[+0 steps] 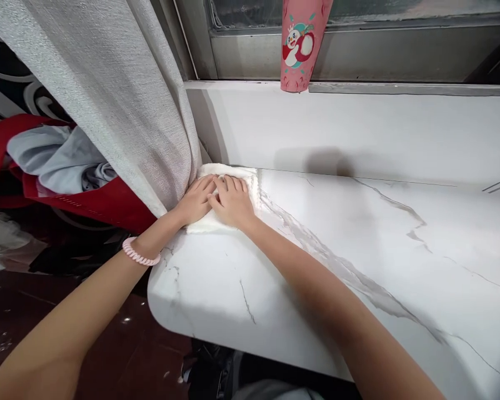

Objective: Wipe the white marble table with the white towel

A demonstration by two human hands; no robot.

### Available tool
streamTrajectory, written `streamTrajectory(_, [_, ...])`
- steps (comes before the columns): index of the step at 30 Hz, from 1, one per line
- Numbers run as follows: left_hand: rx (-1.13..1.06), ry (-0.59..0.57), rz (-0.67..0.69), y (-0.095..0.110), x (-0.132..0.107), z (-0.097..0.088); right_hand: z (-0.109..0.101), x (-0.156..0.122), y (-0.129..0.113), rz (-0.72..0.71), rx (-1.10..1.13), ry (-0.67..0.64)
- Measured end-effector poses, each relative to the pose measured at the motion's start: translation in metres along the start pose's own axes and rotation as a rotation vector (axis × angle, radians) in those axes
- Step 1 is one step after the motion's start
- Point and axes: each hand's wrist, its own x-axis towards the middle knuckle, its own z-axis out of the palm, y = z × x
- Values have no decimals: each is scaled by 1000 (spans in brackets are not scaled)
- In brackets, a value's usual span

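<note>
A white cloth [219,221] lies spread on the white marble-patterned tabletop [300,222], in the far left corner by the wall. My left hand [196,199] rests flat on the left part of the cloth, fingers stretched out. Beside it, my right hand [234,203] presses flat on the cloth too, fingers extended and its thumb side touching the left hand. A pink coiled band [139,253] circles my left wrist. Both palms and the cloth under them are hidden.
A light grey curtain [137,100] hangs against the table's left end. Behind it, a red bag [91,205] holds grey fabric [62,155]. A pink patterned cup [302,50] stands on the window ledge [400,89]. The tabletop's rounded front-left corner overhangs a dark red floor [129,350].
</note>
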Motion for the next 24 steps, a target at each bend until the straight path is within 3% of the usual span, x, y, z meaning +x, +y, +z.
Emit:
streamTrajectory(9, [98,24,-208,73,-114,-11,-23,-87,-49,-168,53,-55])
streamTrajectory(14, [135,67,-236,116,-153,-8,-47,-134,-59,-242,99,-102])
streamTrajectory(19, [145,69,-227,146,-155,-2,-64,-153,-48,-247,101,-139])
streamTrajectory(24, [118,20,-276,140,-115,2,-61,-125,-19,-255,80,-147])
